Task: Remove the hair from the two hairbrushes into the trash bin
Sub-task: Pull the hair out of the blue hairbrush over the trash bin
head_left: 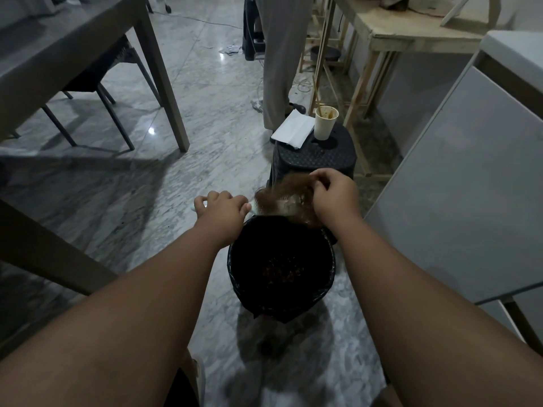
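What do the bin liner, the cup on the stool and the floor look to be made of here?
Bin liner: thin black plastic film, judging by its glossy crinkled folds over the rim. Cup: probably paper, matte off-white with brown stains inside. Floor: polished grey-veined stone or marble-look tile, showing joints and bright light reflections.

Both forearms bare to the frame edge, no sleeves in view. Left hand [221, 212] and right hand [335, 193] bare: no gloves, rings, watch or wristbands visible. Nails short and unpainted where they show
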